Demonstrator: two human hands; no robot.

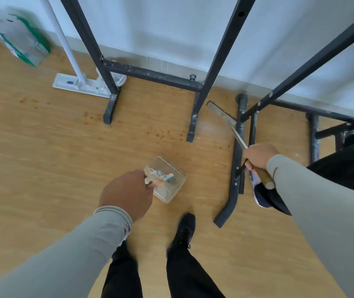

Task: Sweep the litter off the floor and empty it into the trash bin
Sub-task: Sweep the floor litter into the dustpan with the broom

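The left hand (128, 193) is curled around the near end of a clear plastic dustpan (167, 179), carrying it low over the wooden floor (43, 147), mouth pointing away and to the right. Inside the pan lies the litter (161, 176), a small heap of white, orange and teal scraps. The right hand (259, 155) is fisted around a wooden-handled brush (231, 125), whose long axis runs from that hand up and left to a blurred head near the black metal frame legs (195, 117).

No trash bin is in view, so the emptying turns on carrying the pan level; the left hand alone bears the load.

Farther out, a flat white mop (81, 84) leans at the wall, and a green-and-white bag (19, 39) shows printing too blurred to read.
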